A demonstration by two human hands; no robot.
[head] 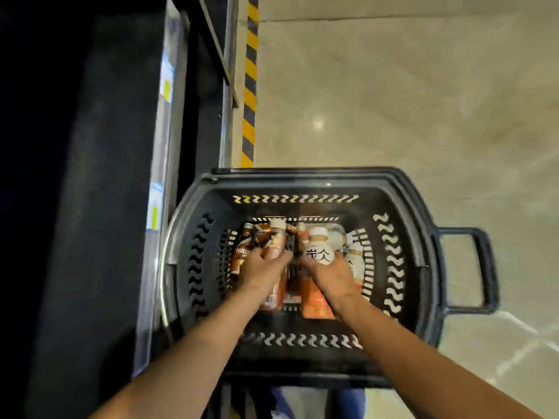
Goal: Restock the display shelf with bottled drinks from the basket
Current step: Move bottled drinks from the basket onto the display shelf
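Down in the basket (302, 177), left grip (262, 269) clasps a brown bottle (270, 237), right grip (331, 275) a white bottle (319, 251).

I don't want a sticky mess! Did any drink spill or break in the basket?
No spill or break shows, though the picture is a bit blurred. The bottles lie jumbled in the basket, not standing. The left hand grips a brown bottle, the right hand a white bottle.

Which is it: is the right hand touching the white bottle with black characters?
Touching. The head view shows the right hand gripping the white bottle low on its body.
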